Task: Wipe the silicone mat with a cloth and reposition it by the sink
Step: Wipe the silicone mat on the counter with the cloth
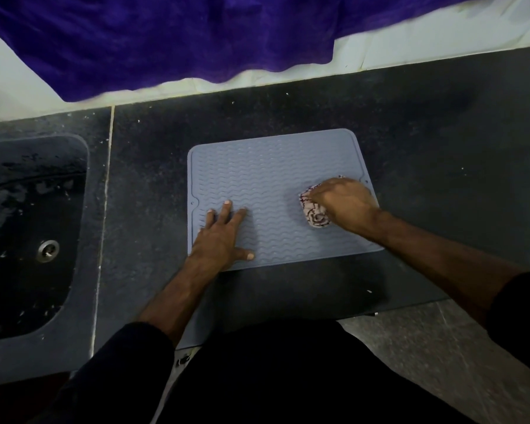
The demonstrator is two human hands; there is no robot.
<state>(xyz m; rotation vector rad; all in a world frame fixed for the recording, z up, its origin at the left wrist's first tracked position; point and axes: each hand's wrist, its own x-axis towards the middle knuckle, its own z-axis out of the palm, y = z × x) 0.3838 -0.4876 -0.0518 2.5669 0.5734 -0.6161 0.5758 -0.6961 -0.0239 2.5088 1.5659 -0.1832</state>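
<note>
A grey-blue silicone mat with a wavy ribbed surface lies flat on the dark counter, right of the sink. My left hand rests flat on the mat's near left corner, fingers spread, holding nothing. My right hand is closed on a bunched pale cloth with dark red markings and presses it onto the right part of the mat. Most of the cloth is hidden under that hand.
A dark sink with a metal drain is set in the counter at the left. A purple fabric hangs over the white wall behind. The dark counter ends near my body, with grey floor at the lower right.
</note>
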